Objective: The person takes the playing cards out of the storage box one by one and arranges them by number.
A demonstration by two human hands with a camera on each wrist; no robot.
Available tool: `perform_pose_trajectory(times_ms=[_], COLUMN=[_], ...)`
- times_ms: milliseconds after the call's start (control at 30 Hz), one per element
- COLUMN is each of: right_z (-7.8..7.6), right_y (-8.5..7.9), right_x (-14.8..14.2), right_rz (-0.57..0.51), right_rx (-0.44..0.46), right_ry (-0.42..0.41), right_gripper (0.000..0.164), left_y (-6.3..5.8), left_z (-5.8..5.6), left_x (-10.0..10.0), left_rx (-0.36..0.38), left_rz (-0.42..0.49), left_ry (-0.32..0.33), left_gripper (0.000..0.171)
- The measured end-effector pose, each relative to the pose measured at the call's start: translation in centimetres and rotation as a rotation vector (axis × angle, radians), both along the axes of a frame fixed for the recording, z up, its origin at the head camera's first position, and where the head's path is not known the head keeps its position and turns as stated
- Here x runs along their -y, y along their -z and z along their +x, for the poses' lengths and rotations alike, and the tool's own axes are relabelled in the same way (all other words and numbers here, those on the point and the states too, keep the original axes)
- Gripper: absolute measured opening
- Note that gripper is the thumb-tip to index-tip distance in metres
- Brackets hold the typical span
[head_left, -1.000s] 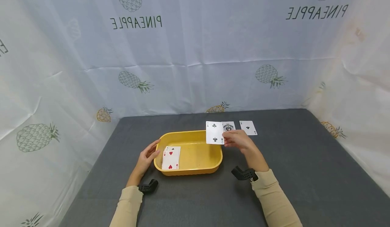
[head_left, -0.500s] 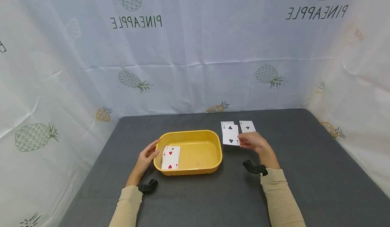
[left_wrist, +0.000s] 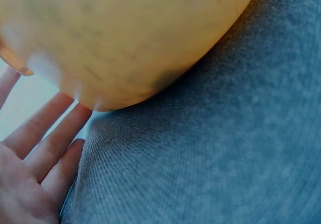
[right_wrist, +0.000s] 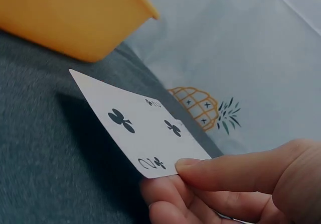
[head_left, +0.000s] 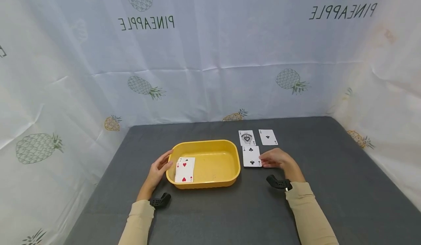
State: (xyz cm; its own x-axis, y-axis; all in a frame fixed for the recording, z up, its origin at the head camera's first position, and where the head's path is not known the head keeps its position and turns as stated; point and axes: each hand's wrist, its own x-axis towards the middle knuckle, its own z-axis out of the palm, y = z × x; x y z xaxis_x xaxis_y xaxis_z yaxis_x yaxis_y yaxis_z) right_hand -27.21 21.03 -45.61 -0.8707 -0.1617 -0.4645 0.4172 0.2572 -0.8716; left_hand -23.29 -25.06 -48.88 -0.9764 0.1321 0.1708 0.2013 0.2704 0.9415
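My right hand pinches a two of clubs by its near right corner. The right wrist view shows thumb and fingers on that two of clubs, tilted just over the cloth with a shadow under it. My left hand rests against the left end of a yellow oval tub. Its fingers lie extended along the tub's outer wall in the left wrist view. A two of hearts lies in the tub's left part, with another card partly hidden under it.
Behind the held card lie an ace with a large ornate emblem and a card with a single club. Dark grey cloth covers the table. White pineapple-print curtains hang along the back and both sides.
My right hand has carried the two of clubs from over the tub's right rim to the right, then nearer to me, uncovering the ornate ace. The left hand and tub have not moved.
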Motion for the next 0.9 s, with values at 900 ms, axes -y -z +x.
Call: perform_pose_trajectory(times_ms=[900], right_z=[-0.4], right_y=[-0.4], right_x=[0.8], right_rz=[0.124], right_rx=[0.028], right_ry=[0.035], right_gripper=[0.01], left_y=[-0.1], left_z=[0.4], left_x=[0.0], left_rx=[0.005], left_rz=[-0.001], left_ry=[0.005], left_gripper=[0.05])
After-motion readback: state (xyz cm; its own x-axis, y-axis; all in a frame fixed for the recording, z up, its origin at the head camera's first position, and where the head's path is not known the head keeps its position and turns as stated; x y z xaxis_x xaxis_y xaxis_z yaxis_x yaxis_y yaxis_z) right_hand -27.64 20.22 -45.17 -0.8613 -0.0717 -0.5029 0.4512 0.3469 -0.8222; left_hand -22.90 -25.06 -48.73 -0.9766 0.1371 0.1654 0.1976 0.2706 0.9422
